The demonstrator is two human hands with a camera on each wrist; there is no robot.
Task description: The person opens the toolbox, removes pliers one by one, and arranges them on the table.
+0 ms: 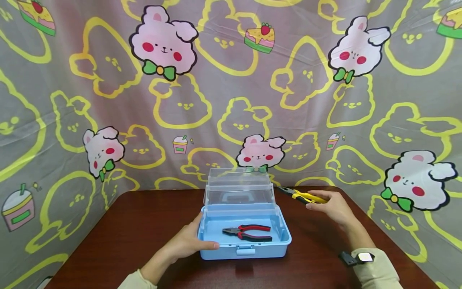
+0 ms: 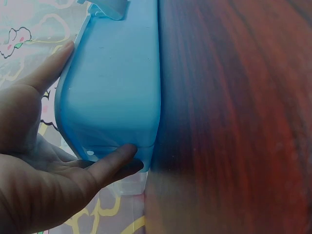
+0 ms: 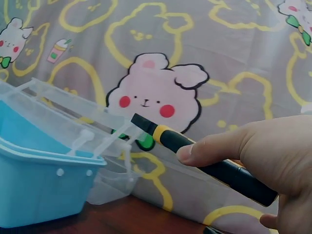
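Observation:
A light blue toolbox [image 1: 216,253] stands on the table with its clear lid [image 1: 234,182] raised at the back. Inside it lie red-and-black pliers [image 1: 234,231], jaws toward the left. My left hand [image 1: 185,243] grips the box's left front corner, thumb along the front rim; the left wrist view shows fingertips [image 2: 127,150] against its blue wall. To the right of the box, my right hand [image 1: 335,206] holds yellow-and-black pliers [image 1: 304,197] above the table, nose toward the lid. In the right wrist view the thumb presses along a dark handle [image 3: 173,141].
The dark brown wooden table [image 1: 151,216] reaches back to a grey cartoon-print curtain [image 1: 216,92], which surrounds it on the far side and both flanks. A blue latch [image 1: 245,251] sits on the box's front. A watch-like device [image 1: 365,257] is strapped at the right sleeve.

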